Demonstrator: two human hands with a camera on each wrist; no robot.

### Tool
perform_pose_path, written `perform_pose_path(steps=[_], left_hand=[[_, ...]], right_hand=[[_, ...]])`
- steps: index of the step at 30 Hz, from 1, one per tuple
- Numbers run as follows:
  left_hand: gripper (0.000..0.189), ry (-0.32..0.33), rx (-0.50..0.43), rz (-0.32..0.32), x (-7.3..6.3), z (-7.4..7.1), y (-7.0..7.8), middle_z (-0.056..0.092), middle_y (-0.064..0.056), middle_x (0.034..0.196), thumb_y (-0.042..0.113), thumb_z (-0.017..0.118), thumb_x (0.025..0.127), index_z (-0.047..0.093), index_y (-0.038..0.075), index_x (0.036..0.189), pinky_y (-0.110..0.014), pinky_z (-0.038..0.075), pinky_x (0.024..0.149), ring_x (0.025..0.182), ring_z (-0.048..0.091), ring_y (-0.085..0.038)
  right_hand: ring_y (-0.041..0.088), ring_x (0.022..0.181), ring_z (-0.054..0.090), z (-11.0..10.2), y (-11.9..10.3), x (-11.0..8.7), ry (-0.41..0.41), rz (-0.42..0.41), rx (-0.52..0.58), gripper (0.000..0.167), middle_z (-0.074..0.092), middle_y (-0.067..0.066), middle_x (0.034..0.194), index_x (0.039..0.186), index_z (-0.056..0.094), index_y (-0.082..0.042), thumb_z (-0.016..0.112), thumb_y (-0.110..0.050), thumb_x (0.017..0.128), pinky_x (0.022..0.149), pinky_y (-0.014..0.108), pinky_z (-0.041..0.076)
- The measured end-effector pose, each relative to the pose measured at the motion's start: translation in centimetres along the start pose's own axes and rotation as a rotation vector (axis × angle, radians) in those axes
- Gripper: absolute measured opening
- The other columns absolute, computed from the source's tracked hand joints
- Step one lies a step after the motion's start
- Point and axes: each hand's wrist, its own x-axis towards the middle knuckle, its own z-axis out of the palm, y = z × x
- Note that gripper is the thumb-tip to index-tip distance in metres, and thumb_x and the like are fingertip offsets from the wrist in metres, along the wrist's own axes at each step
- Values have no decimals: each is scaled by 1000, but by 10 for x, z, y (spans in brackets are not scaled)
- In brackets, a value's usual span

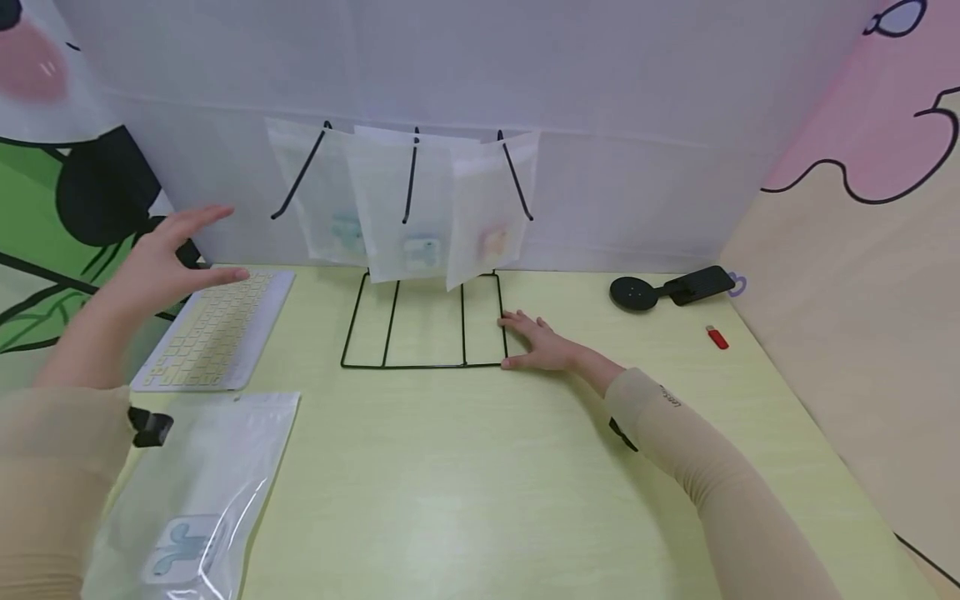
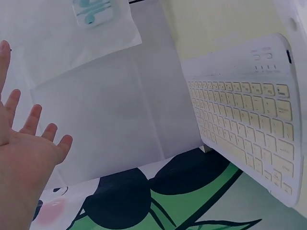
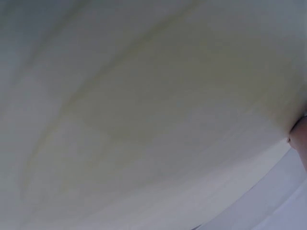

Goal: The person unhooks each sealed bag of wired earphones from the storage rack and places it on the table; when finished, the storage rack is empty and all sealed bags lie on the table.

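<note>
A black wire rack stands on the table with three hooks. From them hang three translucent zip bags, each showing a small boxed item near its bottom; the ones in the left and middle bags look like earphones. My right hand lies low at the rack base's right side, fingers spread and touching the wire. Raised above a white keyboard, my left hand holds nothing, its thumb and fingers apart. The left wrist view shows that hand with spread fingers. Blurred tabletop fills most of the right wrist view.
A clear zip bag with white earphones in a case lies at the front left. Towards the back right are a black round-headed object with a handle-like dark block, and a red USB stick. A white cloth backdrop rises behind.
</note>
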Motion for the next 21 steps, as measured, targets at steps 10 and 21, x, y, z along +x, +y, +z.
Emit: perform_pose_path(steps=[10, 21], left_hand=[[75, 54, -214, -180, 45, 4, -6, -2, 8, 159, 51, 62, 86, 19, 47, 147, -66, 17, 106, 140, 10, -46], [59, 54, -371, -196, 79, 17, -14, 3, 20, 156, 46, 59, 89, 37, 38, 143, -59, 0, 113, 145, -8, -20]], right_hand=[[31, 145, -4, 1, 0, 1, 3, -11, -1, 83, 5, 9, 159, 151, 20, -14, 63, -44, 88, 115, 52, -7], [31, 145, -2, 1, -3, 1, 15, -16, 6, 82, 6, 10, 159, 151, 22, -13, 64, -43, 88, 115, 51, -6]])
